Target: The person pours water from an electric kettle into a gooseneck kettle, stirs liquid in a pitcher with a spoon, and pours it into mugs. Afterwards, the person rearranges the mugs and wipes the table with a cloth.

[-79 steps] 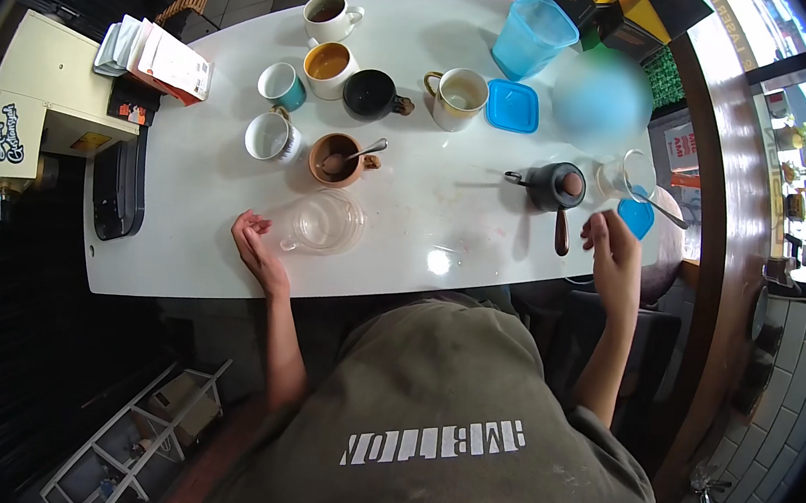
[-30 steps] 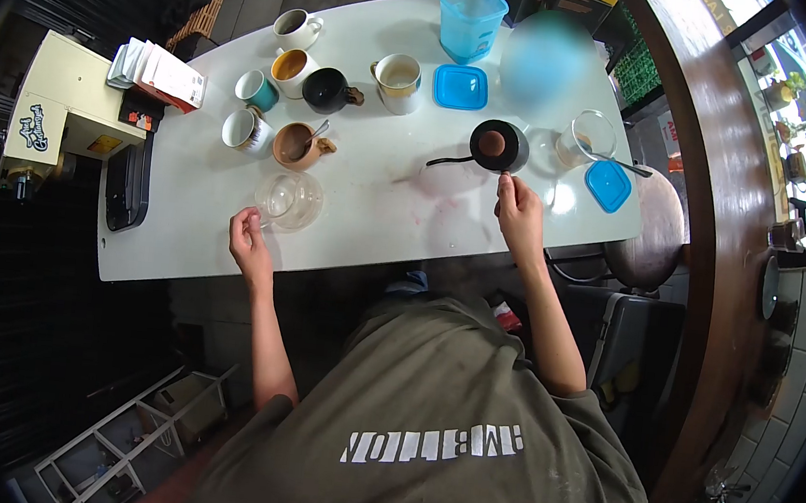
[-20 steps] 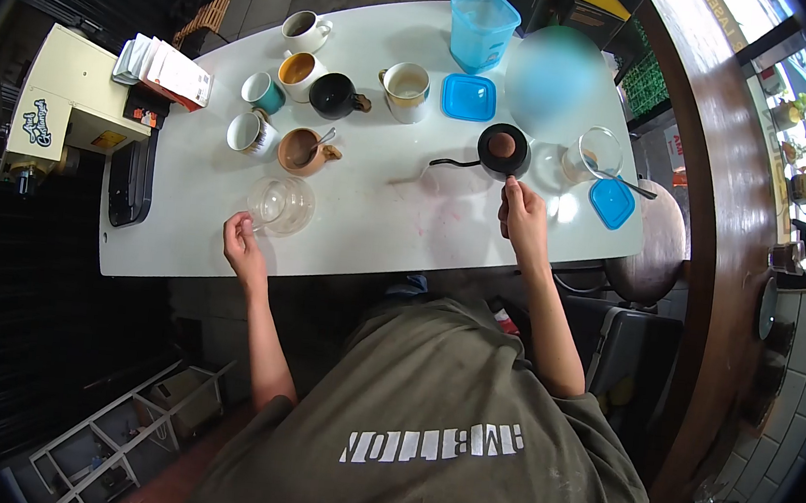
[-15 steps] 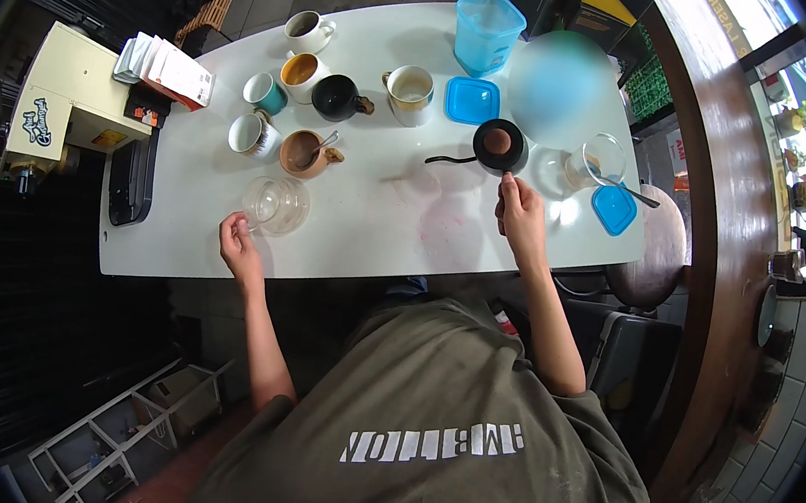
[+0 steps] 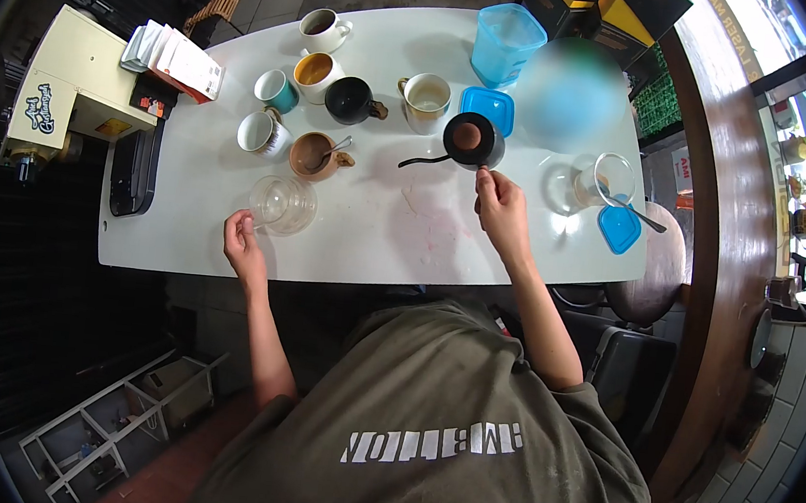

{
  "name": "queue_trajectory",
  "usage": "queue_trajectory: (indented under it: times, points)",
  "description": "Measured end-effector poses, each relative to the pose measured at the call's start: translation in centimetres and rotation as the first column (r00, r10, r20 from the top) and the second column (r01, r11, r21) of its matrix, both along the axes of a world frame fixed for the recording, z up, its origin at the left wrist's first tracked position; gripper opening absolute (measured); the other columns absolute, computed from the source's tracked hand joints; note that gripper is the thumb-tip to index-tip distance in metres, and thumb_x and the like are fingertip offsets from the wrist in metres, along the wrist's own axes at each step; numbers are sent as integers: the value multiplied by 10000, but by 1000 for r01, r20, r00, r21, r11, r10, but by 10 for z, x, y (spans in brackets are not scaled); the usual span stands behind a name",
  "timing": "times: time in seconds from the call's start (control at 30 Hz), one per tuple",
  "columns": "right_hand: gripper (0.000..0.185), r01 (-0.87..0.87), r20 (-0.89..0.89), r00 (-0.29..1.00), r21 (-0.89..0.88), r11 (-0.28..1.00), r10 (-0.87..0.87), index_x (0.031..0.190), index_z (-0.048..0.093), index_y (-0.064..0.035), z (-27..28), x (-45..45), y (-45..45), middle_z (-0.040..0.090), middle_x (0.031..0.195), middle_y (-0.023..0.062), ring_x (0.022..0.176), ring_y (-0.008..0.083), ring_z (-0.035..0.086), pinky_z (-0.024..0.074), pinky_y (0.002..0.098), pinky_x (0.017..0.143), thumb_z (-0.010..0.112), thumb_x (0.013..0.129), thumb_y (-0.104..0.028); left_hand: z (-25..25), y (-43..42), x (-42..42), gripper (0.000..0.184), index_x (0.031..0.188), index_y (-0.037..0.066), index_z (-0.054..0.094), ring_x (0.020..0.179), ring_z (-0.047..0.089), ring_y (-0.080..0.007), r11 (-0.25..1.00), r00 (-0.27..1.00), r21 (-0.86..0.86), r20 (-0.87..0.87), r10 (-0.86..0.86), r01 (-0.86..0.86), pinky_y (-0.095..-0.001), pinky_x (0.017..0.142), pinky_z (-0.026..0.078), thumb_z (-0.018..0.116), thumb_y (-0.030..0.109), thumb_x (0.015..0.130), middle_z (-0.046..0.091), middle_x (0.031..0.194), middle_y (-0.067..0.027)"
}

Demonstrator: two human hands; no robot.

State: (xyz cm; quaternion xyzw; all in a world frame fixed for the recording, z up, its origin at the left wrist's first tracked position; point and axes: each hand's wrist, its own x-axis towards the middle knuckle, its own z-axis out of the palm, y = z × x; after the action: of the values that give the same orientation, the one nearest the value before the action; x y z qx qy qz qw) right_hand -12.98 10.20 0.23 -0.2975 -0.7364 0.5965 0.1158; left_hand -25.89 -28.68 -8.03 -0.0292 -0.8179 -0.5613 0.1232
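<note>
My right hand [image 5: 502,211] grips the handle of a black gooseneck kettle [image 5: 472,142], raised over the white table with its spout toward the left. The kettle's lid has a brown round knob. At the table's front left, my left hand [image 5: 244,241] pinches the handle of a clear glass pitcher [image 5: 283,206]. Behind the pitcher stands a brown cup [image 5: 312,156] with a spoon in it. A white mug [image 5: 425,104] with a gold handle is behind the kettle, close to a blue square lid [image 5: 490,111].
Several mugs, among them a black one [image 5: 349,101] and a teal one [image 5: 277,91], stand at the back left. A blue container [image 5: 506,46] is at the back. On the right are a glass [image 5: 608,181] with a spoon and another blue lid [image 5: 618,231]. A cream machine [image 5: 70,84] stands far left.
My right hand took hold of the black kettle, lifted it and moved it left toward the middle. My left hand closed on the glass pitcher's handle. The camera view has shifted a little.
</note>
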Motion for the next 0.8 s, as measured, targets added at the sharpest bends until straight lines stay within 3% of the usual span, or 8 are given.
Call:
queue_trajectory:
  times: [0.27,0.37,0.43,0.5,0.57,0.6,0.67,0.8]
  points:
    - [403,-65,-12,998,-16,998,65,752,576,39,0,-11,-10,455,547,34,498,90,390,338,318,482,533,1002,-274,2,-2,3,260,1171,-8,574,1061,594,-172,1000,999,10,30,-17,17,-301,961,447,541,200,1018,626,1123,-79]
    - [388,-71,-27,997,-301,951,66,738,539,-15,2,-2,-4,444,559,-8,461,64,362,287,283,428,514,1015,-285,8,-3,4,282,1217,-4,551,1098,579,-173,998,996,12,56,-63,63,-309,972,441,533,199,1022,607,1167,-89]
    - [317,-69,-76,997,-568,820,31,799,468,-86,3,9,4,342,570,-55,438,50,279,200,240,413,485,1029,-303,15,0,5,291,1237,13,542,1103,576,-191,998,998,27,25,-64,63,-330,962,443,553,189,1005,604,1186,-94]
    - [306,-52,-97,995,-636,770,-13,822,472,-91,1,24,12,301,563,-71,430,52,248,175,243,414,488,1026,-319,35,5,1,310,1257,30,534,1107,573,-209,997,998,39,-8,-64,64,-352,951,445,574,180,989,600,1205,-98]
    - [312,-19,-84,996,-617,787,-42,819,471,-94,0,41,20,285,557,-78,423,47,236,168,238,410,487,1027,-327,78,13,-5,445,1311,41,492,1183,542,-253,976,987,-208,-133,-89,60,-393,1014,409,652,209,932,560,1281,-120]
    - [323,3,-87,994,-595,803,-68,806,468,-96,-3,50,24,292,558,-82,422,38,249,171,232,403,488,1027,-330,101,21,-8,445,1311,41,492,1183,542,-253,976,988,-210,-132,-85,56,-393,1014,409,652,209,932,560,1281,-120]
    - [316,51,-75,991,-572,819,-114,824,476,-99,-8,67,29,273,547,-82,417,34,217,160,229,400,476,1033,-337,147,43,-19,551,1341,23,473,1236,500,-279,871,935,-464,-211,-287,163,-398,1052,394,709,188,870,525,1330,-124]
    - [302,82,-112,975,-626,776,-193,847,487,-95,-17,91,38,298,538,-75,414,34,223,165,228,397,455,1039,-327,184,98,-43,695,1361,39,463,1295,441,-309,648,859,-687,-68,-507,328,-441,1076,374,783,248,780,488,1369,-123]
